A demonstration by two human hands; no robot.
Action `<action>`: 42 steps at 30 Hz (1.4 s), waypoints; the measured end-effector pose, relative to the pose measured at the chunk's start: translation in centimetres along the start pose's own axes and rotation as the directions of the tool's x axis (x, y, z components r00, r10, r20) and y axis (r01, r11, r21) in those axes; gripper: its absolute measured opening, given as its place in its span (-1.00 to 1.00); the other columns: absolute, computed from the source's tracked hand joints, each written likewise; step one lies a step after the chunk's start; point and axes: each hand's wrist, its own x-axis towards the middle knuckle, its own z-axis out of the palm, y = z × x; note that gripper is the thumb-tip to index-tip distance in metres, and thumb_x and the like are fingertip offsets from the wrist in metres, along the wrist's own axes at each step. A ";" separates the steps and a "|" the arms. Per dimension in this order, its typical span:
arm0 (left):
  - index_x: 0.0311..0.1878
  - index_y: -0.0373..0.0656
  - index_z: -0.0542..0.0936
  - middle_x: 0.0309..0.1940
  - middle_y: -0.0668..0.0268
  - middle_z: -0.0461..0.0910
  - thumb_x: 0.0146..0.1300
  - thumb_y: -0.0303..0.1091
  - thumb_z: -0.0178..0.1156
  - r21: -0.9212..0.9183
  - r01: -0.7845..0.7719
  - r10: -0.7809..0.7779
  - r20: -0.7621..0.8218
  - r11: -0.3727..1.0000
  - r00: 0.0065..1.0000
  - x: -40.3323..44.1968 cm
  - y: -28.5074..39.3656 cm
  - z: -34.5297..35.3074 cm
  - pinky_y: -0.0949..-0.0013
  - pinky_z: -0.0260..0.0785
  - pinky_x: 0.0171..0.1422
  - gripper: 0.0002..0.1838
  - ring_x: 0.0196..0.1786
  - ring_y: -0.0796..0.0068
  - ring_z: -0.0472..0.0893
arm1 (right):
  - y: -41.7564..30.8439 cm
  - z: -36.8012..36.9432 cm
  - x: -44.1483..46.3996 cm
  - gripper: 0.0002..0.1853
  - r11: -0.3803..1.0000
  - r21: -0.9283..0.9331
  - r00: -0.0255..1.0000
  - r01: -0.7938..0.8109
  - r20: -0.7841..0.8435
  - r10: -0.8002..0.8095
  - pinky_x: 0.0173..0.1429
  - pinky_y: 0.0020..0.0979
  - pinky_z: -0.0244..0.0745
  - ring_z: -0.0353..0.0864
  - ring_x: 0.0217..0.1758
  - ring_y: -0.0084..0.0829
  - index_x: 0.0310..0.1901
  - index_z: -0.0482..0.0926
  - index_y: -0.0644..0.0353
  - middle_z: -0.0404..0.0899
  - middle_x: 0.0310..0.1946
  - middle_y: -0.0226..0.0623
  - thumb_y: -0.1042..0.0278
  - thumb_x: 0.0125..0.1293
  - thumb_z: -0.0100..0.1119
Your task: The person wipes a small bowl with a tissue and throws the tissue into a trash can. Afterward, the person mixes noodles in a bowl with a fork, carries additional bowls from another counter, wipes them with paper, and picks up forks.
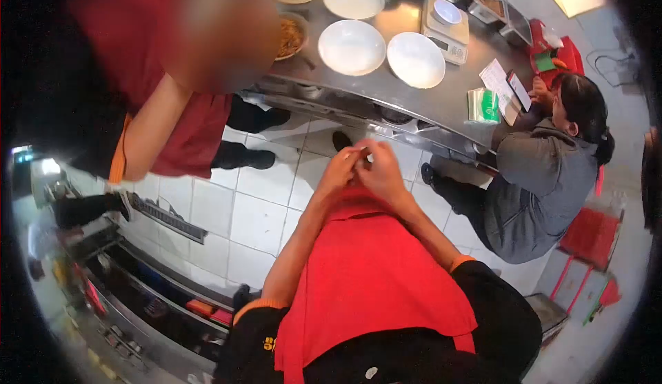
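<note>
Held together in front of my red apron [376, 273], my left hand [339, 170] and my right hand [383, 171] touch at the fingertips. The fingers of both are bent and pinched. A tiny pale spot shows between them, too small to name. Beyond my hands, white bowls [352, 47] stand on the steel counter [386, 97], out of reach of my fingers.
A person in a red apron [200, 132] stands at the left. Another in a grey jacket [552, 177] sits at the right by a phone [518, 91]. The counter also holds a scale [445, 31], a bowl of shredded food [291, 37] and a tissue pack [484, 105].
</note>
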 end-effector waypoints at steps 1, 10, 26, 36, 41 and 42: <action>0.06 -0.14 0.56 -0.45 0.55 0.43 0.47 -0.13 0.01 0.050 0.026 -0.025 -0.011 0.998 1.000 -4.4 -1.1 -3.0 0.63 0.11 -0.52 -0.68 -0.54 0.78 0.28 | -1.7 1.6 -1.8 -0.63 0.996 0.086 0.983 -0.033 0.180 0.017 -0.02 -0.22 0.53 0.60 -0.16 -0.13 -0.03 0.54 0.24 0.65 -0.26 -0.15 0.46 0.08 0.31; 0.18 -0.22 0.46 -0.53 0.49 0.40 0.39 -0.32 -0.07 -0.111 0.028 -0.055 -0.245 0.993 0.968 -16.6 -5.2 -9.5 0.65 0.08 -0.54 -0.64 -0.57 0.76 0.28 | -6.6 4.2 -7.0 -0.55 0.996 0.010 0.729 0.085 0.682 -0.069 -0.05 -0.14 0.53 0.64 -0.15 -0.03 0.05 0.53 0.27 0.66 -0.28 -0.08 0.30 0.12 0.28; -0.10 -0.16 0.65 -0.52 0.34 0.52 0.26 -0.30 0.15 0.389 0.558 -0.439 -0.355 0.733 0.825 -22.9 -26.2 -20.1 0.49 0.26 -0.59 -0.78 -0.54 0.55 0.50 | 14.4 -1.2 -31.9 -0.62 0.820 -0.234 0.765 -0.523 0.295 0.572 -0.05 -0.22 0.56 0.69 -0.16 -0.13 -0.16 0.63 0.26 0.68 -0.24 -0.04 0.09 0.16 0.20; -0.31 -0.03 0.68 -0.36 0.19 0.70 -0.02 -0.15 0.33 0.892 -0.101 -0.094 0.066 -0.440 0.993 -18.7 -31.6 -18.1 0.08 0.51 -0.18 -0.77 -0.26 0.19 0.69 | 24.8 -3.6 -65.3 -0.68 0.583 0.115 0.591 -0.804 0.049 0.805 -0.20 -0.13 0.55 0.65 -0.31 -0.18 -0.27 0.67 0.17 0.68 -0.32 -0.15 0.11 0.20 0.07; -0.36 -0.13 0.62 -0.46 0.12 0.66 0.09 -0.25 0.24 0.945 0.164 0.021 -0.177 0.282 0.984 -13.6 -35.5 -2.4 0.10 0.53 -0.25 -0.84 -0.40 0.15 0.68 | 26.2 -3.7 -76.8 -0.83 0.491 0.340 0.513 -0.802 -0.029 0.858 -0.29 -0.31 0.48 0.59 -0.39 -0.35 -0.35 0.61 0.29 0.57 -0.45 -0.24 0.39 0.22 0.06; -0.39 -0.14 0.61 -0.48 0.12 0.66 0.12 -0.27 0.20 0.504 0.450 -0.253 -0.412 0.737 0.875 -13.7 -35.8 3.1 0.13 0.53 -0.31 -0.85 -0.44 0.17 0.67 | 27.3 -3.3 -79.4 -0.83 0.559 0.392 0.596 -0.731 -0.035 0.803 -0.31 -0.33 0.48 0.58 -0.40 -0.34 -0.36 0.60 0.28 0.56 -0.46 -0.24 0.37 0.23 0.07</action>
